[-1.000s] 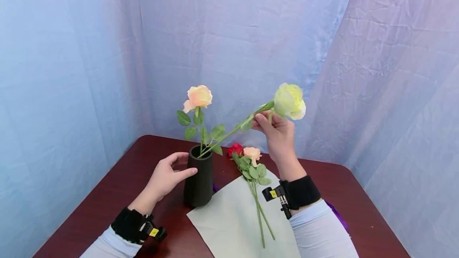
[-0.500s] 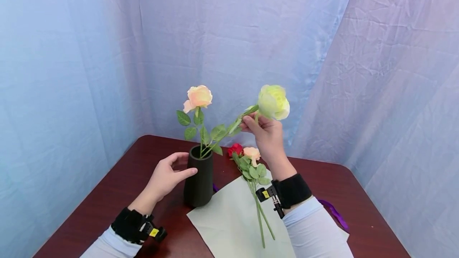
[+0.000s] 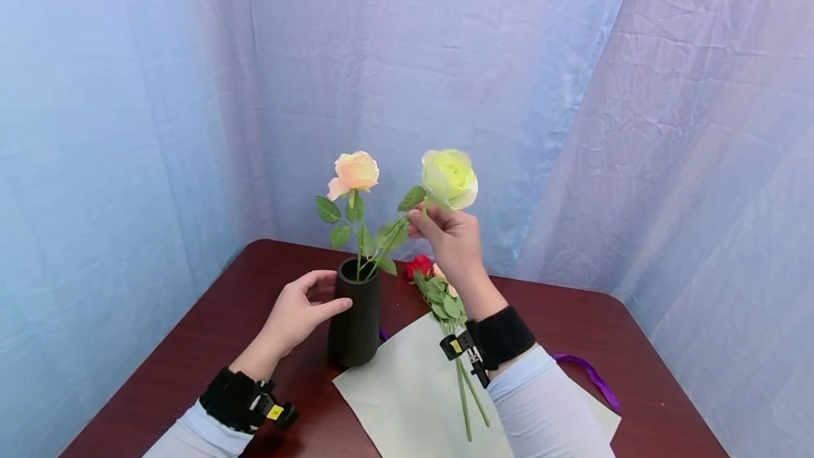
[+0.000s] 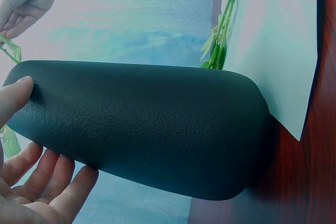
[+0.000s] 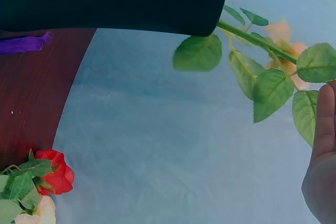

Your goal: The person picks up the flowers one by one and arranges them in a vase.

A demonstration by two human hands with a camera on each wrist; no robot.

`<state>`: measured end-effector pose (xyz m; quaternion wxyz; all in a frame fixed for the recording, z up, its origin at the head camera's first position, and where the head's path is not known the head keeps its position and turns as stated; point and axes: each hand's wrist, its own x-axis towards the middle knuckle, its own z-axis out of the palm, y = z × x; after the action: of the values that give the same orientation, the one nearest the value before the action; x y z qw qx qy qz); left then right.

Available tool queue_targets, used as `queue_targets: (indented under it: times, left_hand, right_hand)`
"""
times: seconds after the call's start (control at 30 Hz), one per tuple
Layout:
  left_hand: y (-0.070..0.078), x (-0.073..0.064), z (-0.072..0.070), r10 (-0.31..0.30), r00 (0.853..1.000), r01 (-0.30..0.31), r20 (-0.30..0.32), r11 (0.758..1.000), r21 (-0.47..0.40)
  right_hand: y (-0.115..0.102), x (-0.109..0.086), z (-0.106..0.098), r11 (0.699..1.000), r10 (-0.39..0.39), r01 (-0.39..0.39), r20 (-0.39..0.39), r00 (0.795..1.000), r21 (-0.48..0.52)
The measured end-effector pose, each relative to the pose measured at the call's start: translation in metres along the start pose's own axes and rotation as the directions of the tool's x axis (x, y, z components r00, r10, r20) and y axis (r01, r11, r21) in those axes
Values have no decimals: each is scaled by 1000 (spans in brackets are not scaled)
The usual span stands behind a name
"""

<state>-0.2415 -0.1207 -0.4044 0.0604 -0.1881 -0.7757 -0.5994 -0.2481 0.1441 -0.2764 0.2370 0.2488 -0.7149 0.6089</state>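
Observation:
A tall black vase (image 3: 353,327) stands upright on the table, holding a peach rose (image 3: 356,172). My left hand (image 3: 295,313) steadies it near the rim; in the left wrist view its thumb is on one side of the vase (image 4: 136,124) and its fingers on the other. High on the stem, just under the bloom, my right hand (image 3: 451,242) pinches a pale green-yellow flower (image 3: 450,179). That stem leans right, its lower end inside the vase mouth. Leaves (image 5: 273,85) from the stems crowd between the vase and my right hand (image 5: 325,145) in the right wrist view.
Right of the vase, a red rose (image 3: 418,266) and another peach rose (image 5: 39,213) lie with their stems across a pale green paper sheet (image 3: 407,394). A purple ribbon (image 3: 591,377) curls at the paper's right. Blue cloth (image 3: 407,90) hangs behind the dark red table (image 3: 159,373).
My right hand has moved left and slightly down, bringing the green-yellow flower closer to the upright peach rose and its stem steeper. The left hand and vase have stayed in place.

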Motion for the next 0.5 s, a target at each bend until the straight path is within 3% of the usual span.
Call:
queue_targets:
  times: [0.5]
  left_hand:
    - [0,0,-2,-10,1000,10,-3,1000,17]
  right_hand:
    - [5,2,17,985,40,-35,23,999,-169]
